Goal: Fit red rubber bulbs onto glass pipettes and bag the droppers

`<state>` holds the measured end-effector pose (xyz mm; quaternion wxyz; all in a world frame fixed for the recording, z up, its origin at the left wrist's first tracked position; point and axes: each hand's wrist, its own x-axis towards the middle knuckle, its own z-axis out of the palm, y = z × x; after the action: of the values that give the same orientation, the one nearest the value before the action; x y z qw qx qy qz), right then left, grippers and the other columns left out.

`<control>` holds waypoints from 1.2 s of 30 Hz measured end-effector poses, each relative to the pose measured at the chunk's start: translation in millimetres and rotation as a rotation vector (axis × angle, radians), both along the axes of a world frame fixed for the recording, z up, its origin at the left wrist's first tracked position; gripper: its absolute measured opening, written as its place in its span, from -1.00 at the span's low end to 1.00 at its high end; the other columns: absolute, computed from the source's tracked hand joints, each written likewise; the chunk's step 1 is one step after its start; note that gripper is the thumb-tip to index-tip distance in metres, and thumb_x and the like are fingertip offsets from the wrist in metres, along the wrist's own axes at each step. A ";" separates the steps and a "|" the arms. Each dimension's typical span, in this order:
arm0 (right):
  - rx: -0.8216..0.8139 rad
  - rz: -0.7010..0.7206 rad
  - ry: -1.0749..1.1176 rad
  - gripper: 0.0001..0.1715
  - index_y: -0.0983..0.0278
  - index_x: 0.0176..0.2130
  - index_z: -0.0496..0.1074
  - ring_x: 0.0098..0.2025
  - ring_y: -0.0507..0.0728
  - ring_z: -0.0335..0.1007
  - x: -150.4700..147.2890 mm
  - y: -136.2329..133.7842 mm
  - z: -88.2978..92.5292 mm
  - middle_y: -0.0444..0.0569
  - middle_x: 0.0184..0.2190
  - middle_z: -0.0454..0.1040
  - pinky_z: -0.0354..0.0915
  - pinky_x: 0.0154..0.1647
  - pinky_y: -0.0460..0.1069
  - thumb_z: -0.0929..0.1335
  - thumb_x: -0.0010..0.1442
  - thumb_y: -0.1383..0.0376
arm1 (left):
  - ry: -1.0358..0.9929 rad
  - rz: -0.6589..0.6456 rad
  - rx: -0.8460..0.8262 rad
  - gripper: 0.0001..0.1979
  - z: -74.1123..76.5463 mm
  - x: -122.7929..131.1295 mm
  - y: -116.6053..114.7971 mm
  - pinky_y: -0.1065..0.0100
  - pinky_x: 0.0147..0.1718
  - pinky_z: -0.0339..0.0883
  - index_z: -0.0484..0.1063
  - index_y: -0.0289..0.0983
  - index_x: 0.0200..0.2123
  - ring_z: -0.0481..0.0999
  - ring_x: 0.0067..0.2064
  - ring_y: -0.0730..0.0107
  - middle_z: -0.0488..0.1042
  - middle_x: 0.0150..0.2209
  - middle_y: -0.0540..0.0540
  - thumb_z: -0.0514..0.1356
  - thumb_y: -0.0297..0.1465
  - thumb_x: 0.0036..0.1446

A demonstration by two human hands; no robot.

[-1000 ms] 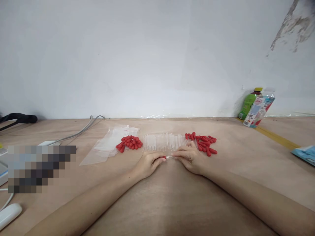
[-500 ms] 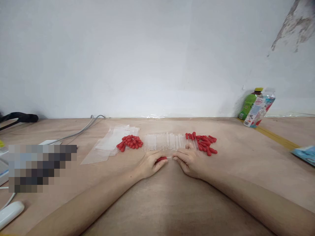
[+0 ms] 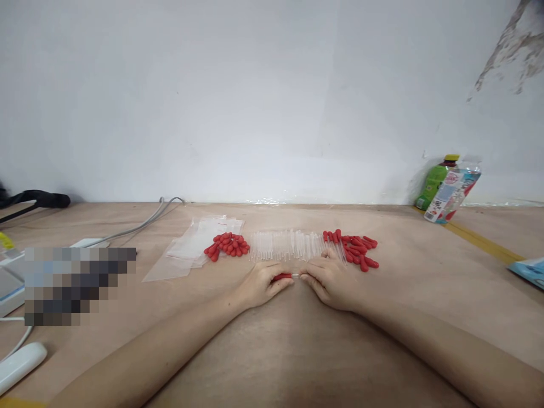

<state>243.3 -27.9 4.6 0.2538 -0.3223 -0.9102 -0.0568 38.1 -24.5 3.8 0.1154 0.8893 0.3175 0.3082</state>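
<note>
Over the tabletop (image 3: pixel 293 340), a red bulb (image 3: pixel 283 277) is held in the left hand (image 3: pixel 264 284), and the clear tube (image 3: pixel 296 276) at its end is pinched by the right hand (image 3: pixel 330 281); beyond, loose tubes (image 3: pixel 283 245) are lined up between bulb piles (image 3: pixel 229 245).

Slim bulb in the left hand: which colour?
The slim bulb is red, clearest in the head view.

Far right: green bottle (image 3: pixel 430 186), patterned bottle (image 3: pixel 451 197) beside it; blue packet (image 3: pixel 532 273) nearer. Left: grey cable (image 3: pixel 136 228), rounded white object (image 3: pixel 22 365) nearer.
</note>
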 end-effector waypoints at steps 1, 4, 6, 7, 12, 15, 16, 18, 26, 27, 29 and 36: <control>0.013 0.001 -0.010 -0.75 0.27 -0.33 0.37 -0.41 0.04 0.24 0.2 -1.3 1.9 -0.08 -0.45 0.45 -0.07 -0.28 -0.01 0.15 0.22 0.34 | -0.016 -0.007 -0.033 -0.78 1.1 0.0 -0.4 0.44 -0.36 0.23 0.43 -0.30 -0.27 0.39 -0.37 0.44 0.46 -0.40 -0.04 0.06 -0.31 0.14; 0.064 0.010 -0.021 -0.75 0.25 -0.30 0.40 -0.41 0.03 0.24 0.2 -5.0 3.2 -0.08 -0.46 0.45 -0.08 -0.25 0.00 0.16 0.22 0.32 | -0.024 -0.014 -0.140 -0.69 3.4 -0.6 -0.8 0.46 -0.43 0.21 0.44 -0.33 -0.41 0.37 -0.45 0.48 0.42 -0.50 -0.01 -0.02 -0.30 0.19; 0.095 0.004 -0.032 -0.75 0.26 -0.32 0.41 -0.41 0.03 0.24 1.8 -4.9 1.8 -0.08 -0.49 0.44 -0.08 -0.23 0.01 0.18 0.21 0.31 | -0.029 0.019 -0.185 -0.62 3.1 -1.8 0.1 0.46 -0.48 0.20 0.42 -0.34 -0.46 0.35 -0.48 0.48 0.39 -0.55 0.00 -0.09 -0.31 0.23; 0.108 -0.009 -0.037 -0.75 0.26 -0.33 0.41 -0.41 0.03 0.24 3.7 -3.3 1.7 -0.08 -0.48 0.44 -0.08 -0.21 0.01 0.18 0.21 0.31 | -0.050 0.049 -0.186 -0.62 2.5 -2.7 0.9 0.45 -0.46 0.21 0.43 -0.33 -0.43 0.37 -0.46 0.47 0.41 -0.52 -0.01 -0.11 -0.31 0.23; 0.027 -0.360 0.104 -0.71 0.23 -0.33 0.44 -0.36 0.04 0.31 27.7 21.2 20.4 -0.06 -0.36 0.46 -0.02 -0.21 -0.01 0.18 0.18 0.24 | -0.153 0.183 -0.083 -0.69 -1.5 -7.3 4.2 0.38 -0.31 0.29 0.29 -0.26 -0.04 0.40 -0.23 0.36 0.44 -0.21 -0.11 0.03 -0.34 0.15; -0.181 -0.735 0.166 -0.66 0.24 -0.38 0.45 -0.44 0.07 0.32 45.4 42.4 39.3 -0.07 -0.50 0.45 0.04 -0.34 -0.03 0.19 0.11 0.14 | -0.054 0.152 -0.032 -0.66 -0.9 -7.9 2.6 0.33 -0.28 0.30 0.27 -0.26 -0.03 0.39 -0.23 0.34 0.41 -0.19 -0.13 0.09 -0.37 0.09; -0.234 -0.821 0.146 -0.65 0.24 -0.42 0.46 -0.44 0.10 0.32 49.5 48.7 43.6 -0.06 -0.53 0.45 0.04 -0.36 -0.03 0.19 0.09 0.11 | -0.016 0.129 -0.020 -0.66 -0.3 -7.7 1.7 0.32 -0.26 0.29 0.27 -0.25 -0.03 0.38 -0.23 0.34 0.40 -0.19 -0.13 0.09 -0.38 0.09; -0.306 -0.947 0.086 -0.63 0.23 -0.49 0.45 -0.41 0.15 0.33 53.9 58.7 47.0 -0.03 -0.55 0.44 0.05 -0.35 0.00 0.20 0.05 0.09 | 0.034 0.090 -0.008 -0.69 1.3 -7.0 0.1 0.30 -0.24 0.29 0.29 -0.25 -0.05 0.37 -0.23 0.34 0.39 -0.19 -0.13 0.08 -0.40 0.09; -0.404 -1.029 -0.067 -0.65 0.31 -0.45 0.41 -0.33 0.24 0.37 45.6 71.4 29.1 0.08 -0.48 0.45 0.10 -0.28 0.08 0.16 0.05 0.16 | 0.053 0.064 -0.004 -0.74 2.0 -7.0 1.1 0.29 -0.20 0.29 0.33 -0.23 -0.11 0.35 -0.15 0.30 0.37 -0.15 -0.13 0.06 -0.42 0.10; -0.406 -1.025 -0.070 -0.64 0.31 -0.45 0.41 -0.34 0.24 0.37 44.8 71.9 27.5 0.08 -0.49 0.44 0.10 -0.28 0.08 0.16 0.06 0.16 | 0.056 0.064 -0.005 -0.75 1.6 -7.2 1.5 0.29 -0.19 0.28 0.33 -0.24 -0.11 0.35 -0.14 0.30 0.36 -0.15 -0.13 0.06 -0.42 0.10; -0.410 -1.016 -0.079 -0.62 0.31 -0.45 0.40 -0.35 0.24 0.37 44.0 72.7 25.3 0.09 -0.50 0.44 0.10 -0.29 0.08 0.15 0.07 0.13 | 0.057 0.066 -0.005 -0.75 1.1 -7.2 1.8 0.28 -0.19 0.28 0.34 -0.24 -0.11 0.34 -0.13 0.29 0.37 -0.16 -0.14 0.06 -0.42 0.10; -0.351 -0.953 -0.089 -0.57 0.30 -0.45 0.40 -0.35 0.21 0.34 40.9 67.8 25.3 0.05 -0.49 0.43 0.04 -0.23 0.11 0.14 0.08 0.07 | 0.050 0.061 -0.008 -0.77 2.0 -6.4 1.1 0.27 -0.17 0.28 0.35 -0.25 -0.15 0.35 -0.15 0.29 0.37 -0.17 -0.14 0.05 -0.41 0.11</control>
<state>284.3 39.9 29.8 0.1030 -0.7366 -0.6679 -0.0260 31.7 -23.4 5.8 0.1014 0.8861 0.3484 0.2882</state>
